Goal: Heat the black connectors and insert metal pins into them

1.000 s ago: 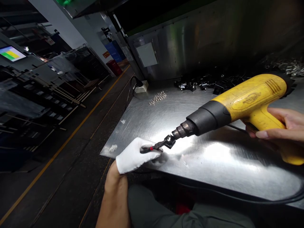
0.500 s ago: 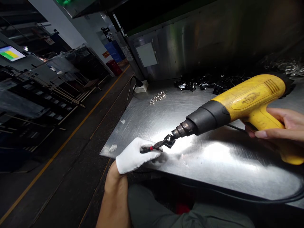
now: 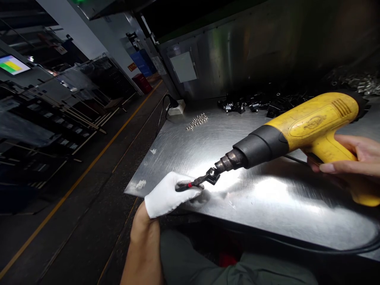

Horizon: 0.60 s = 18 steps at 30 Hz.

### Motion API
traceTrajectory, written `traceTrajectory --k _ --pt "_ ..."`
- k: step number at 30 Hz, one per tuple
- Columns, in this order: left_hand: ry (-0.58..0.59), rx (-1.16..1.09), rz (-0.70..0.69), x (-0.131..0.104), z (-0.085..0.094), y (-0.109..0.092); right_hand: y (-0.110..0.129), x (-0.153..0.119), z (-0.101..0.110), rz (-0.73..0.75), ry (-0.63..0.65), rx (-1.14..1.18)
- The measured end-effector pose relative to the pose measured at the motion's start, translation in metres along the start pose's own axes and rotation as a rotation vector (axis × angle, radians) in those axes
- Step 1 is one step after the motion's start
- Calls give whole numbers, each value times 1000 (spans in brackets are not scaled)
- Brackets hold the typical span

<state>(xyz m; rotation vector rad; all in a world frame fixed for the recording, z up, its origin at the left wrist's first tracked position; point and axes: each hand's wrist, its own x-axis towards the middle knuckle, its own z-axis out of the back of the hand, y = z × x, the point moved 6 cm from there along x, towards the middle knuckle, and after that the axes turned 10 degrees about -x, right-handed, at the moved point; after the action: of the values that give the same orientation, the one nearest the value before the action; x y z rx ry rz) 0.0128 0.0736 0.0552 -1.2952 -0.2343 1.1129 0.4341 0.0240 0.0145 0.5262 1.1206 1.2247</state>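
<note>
Nozzle (image 3: 230,161) sits right at small black part (image 3: 213,179), so any heat lands there; can't tell if it's blowing. Gloved left hand (image 3: 168,194) grips black tool (image 3: 199,181), part at its tip, above counter (image 3: 175,148). Right hand (image 3: 360,156) holds yellow heat gun (image 3: 314,118).

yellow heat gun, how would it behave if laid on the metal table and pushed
The yellow heat gun looks rigid, likely moving as one piece. Its bulky body behind a narrow nozzle suggests weight toward the rear. The rounded casing might rock, and the smooth-looking metal table probably offers little grip.
</note>
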Motion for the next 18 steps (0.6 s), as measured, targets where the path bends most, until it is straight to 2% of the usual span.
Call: traceTrajectory --k 6,18 --pt "6 -13 -8 1 -1 0 -3 2 2 4 -28 -20" --pt "-2 -30 -22 0 -3 -3 -4 2 -1 -9 -6 15"
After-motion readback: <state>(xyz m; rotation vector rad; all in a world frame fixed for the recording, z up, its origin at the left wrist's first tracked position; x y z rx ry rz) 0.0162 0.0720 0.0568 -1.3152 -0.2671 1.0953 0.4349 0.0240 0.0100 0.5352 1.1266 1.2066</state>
